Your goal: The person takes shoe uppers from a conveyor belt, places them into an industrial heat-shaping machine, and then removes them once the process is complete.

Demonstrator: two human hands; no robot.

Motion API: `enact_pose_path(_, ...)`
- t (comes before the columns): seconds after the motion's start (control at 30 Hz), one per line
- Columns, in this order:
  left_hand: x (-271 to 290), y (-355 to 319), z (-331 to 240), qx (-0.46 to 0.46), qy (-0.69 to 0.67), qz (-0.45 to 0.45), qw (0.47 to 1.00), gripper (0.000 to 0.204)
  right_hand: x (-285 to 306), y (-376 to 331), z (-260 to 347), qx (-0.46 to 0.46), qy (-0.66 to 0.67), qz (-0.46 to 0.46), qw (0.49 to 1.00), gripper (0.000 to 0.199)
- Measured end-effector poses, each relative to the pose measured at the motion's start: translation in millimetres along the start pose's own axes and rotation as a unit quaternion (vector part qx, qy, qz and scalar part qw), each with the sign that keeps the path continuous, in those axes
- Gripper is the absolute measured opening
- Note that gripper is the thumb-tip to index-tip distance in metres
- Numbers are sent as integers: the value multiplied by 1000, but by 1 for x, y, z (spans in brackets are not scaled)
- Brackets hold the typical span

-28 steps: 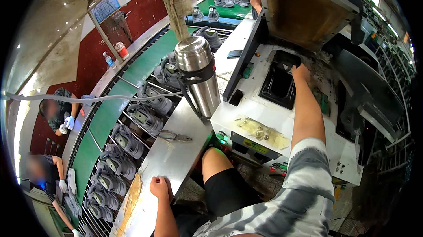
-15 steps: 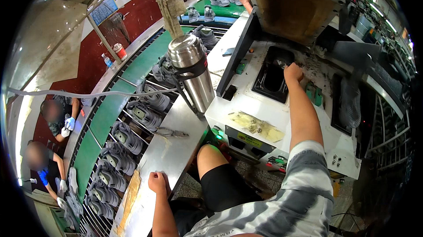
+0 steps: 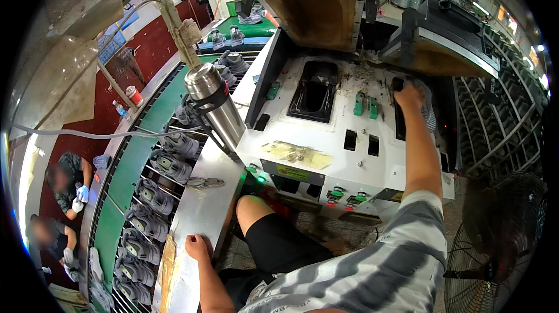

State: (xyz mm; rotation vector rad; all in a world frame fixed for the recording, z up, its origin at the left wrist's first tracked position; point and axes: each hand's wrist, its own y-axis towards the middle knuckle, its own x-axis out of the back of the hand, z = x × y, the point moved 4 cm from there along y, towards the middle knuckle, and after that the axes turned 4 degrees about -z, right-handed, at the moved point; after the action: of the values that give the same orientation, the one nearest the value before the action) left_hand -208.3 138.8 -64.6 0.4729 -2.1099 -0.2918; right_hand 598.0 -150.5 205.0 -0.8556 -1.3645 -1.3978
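Note:
My right hand point(image 3: 410, 96) reaches into the right-hand well of a white machine point(image 3: 279, 144). Its fingers are curled against a grey shoe point(image 3: 430, 112), and the hand and forearm hide part of that shoe. To the left, a black-lined well point(image 3: 315, 95) in the machine top holds no shoe. Two padded lids, the left lid point(image 3: 317, 13) and the right lid point(image 3: 448, 51), are raised behind the wells. My left hand point(image 3: 197, 248) rests, loosely closed with nothing visible in it, on the metal bench point(image 3: 201, 211).
Several grey shoes point(image 3: 154, 196) line a roller rack beside a curved green conveyor point(image 3: 125, 185). A steel thermos point(image 3: 215, 103) stands at the bench's far end. Two people with gloved hands point(image 3: 81, 195) work at the left. A fan point(image 3: 483, 249) stands at lower right.
My right hand has moved from the left well to the shoe in the right well. The view has swung right, bringing in the fan. The right lid now appears raised higher.

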Motion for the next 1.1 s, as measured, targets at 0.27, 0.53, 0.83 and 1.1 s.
enact_pose_path(0.27, -1, -5, 7, -10, -15, -28, 999, 18, -70, 75, -134, -112, 218, 48, 968, 109)
enact_pose_path(0.53, 5, -22, 26, 70, -87, -4, 994, 20, -1, -71, -125, 24, 358, -301, 883, 82)
enact_pose_path(0.83, 41, -97, -32, 107, -289, 232, 922, 21, -16, -202, -141, 182, 556, -354, 730, 77)
enact_pose_path(1.1, 145, -131, -135, -53, -635, 313, 704, 62, -49, -412, 101, 240, 767, 488, 340, 61)
